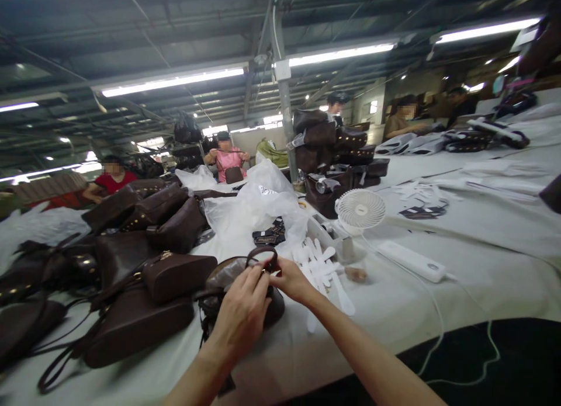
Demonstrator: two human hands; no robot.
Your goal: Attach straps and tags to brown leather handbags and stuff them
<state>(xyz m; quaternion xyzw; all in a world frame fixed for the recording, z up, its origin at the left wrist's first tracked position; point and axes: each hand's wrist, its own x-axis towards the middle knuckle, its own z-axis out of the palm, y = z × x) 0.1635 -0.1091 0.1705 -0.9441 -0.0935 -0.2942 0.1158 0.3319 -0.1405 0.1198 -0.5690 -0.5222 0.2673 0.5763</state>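
Note:
A dark brown handbag (274,306) lies on the pale-covered table in front of me, with a clear plastic lining or wrap showing at its opening. My left hand (248,301) rests over the bag, its fingers closed on the bag's strap (262,252). From the other side my right hand (289,277) pinches the same looped strap near a small metal fitting. The fingertips of both hands meet there, and the fitting is partly hidden by them. Just right of the hands lie white strips (318,260) in a loose heap.
Dark brown bags (135,318) are piled at left, more bags (319,137) stacked beyond. Crumpled clear plastic (263,195) and dark tags (269,233) lie ahead. A white fan (360,209) and power strip (412,261) with a cord stand right. Several people work farther back.

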